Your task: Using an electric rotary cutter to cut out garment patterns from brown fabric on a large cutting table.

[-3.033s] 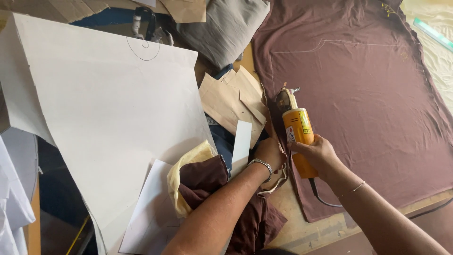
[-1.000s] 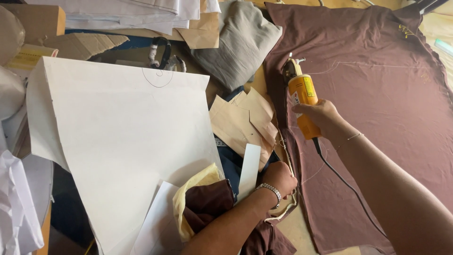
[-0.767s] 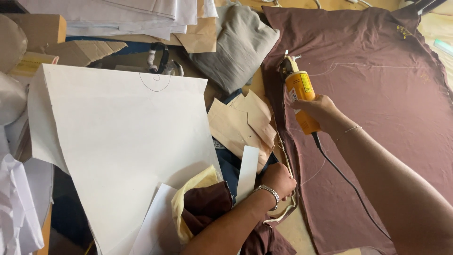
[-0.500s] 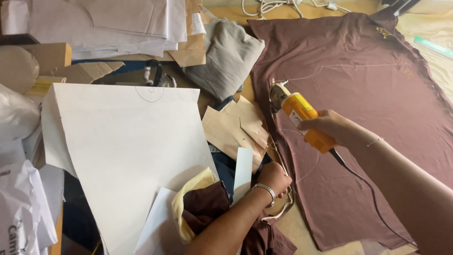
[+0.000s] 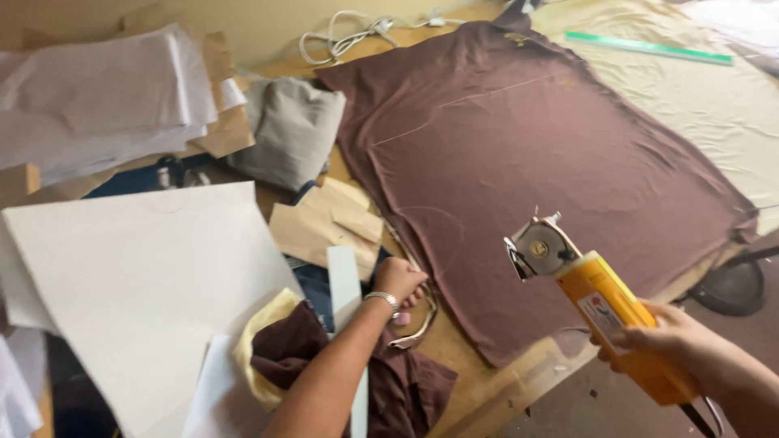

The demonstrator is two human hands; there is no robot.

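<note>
Off the near edge of the brown cloth (image 5: pixel 519 162) now, the right hand (image 5: pixel 673 345) grips the lifted yellow cutter (image 5: pixel 604 312), while the left hand (image 5: pixel 399 280) stays fisted beside it.

A pale beige wall (image 5: pixel 268 32) runs along the upper left of the frame. Below it spreads a light wooden worktable (image 5: pixel 479 393). Dull brown floor (image 5: pixel 584 405) shows at the lower right.

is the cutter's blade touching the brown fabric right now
No, the yellow rotary cutter in the right hand is lifted clear of the brown fabric.
</note>
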